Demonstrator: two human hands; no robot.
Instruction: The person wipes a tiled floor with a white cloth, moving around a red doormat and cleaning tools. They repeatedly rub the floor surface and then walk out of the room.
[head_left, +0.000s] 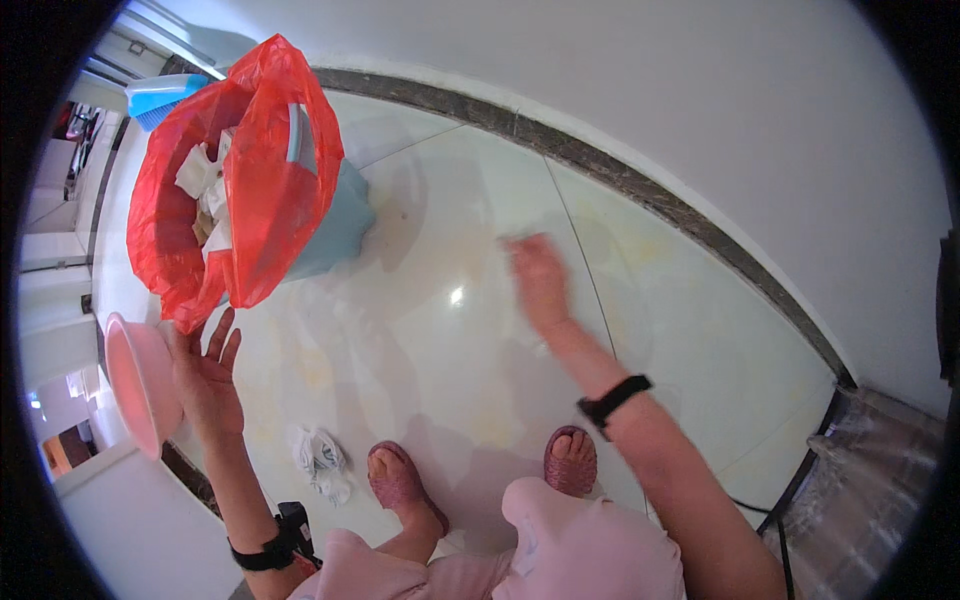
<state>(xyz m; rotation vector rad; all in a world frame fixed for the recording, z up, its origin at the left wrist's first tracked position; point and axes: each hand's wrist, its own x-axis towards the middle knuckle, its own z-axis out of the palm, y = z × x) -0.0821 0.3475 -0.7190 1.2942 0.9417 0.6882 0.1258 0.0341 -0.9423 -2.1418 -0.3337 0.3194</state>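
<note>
A red plastic bag (277, 217) stands wide at its mouth, lifted partly up around a light blue trash bin (337, 217). Crumpled white tissues (202, 176) and other refuse lie inside it. My left hand (210, 375) pinches the bag's near edge between thumb and forefinger, its other fingers spread. Over the tiled floor, to the right of the bin, my right hand (540, 277) is blurred by motion. It touches neither the bag nor the bin, and the blur hides how its fingers are set.
A pink plastic basin (139, 386) is beside my left hand. Behind the bag is a blue brush (161, 97). A crumpled white plastic bag (321, 461) lies by my slippered left foot (394, 476). A wall with dark baseboard (517, 127) curves behind; a black cable (750, 507) runs at right.
</note>
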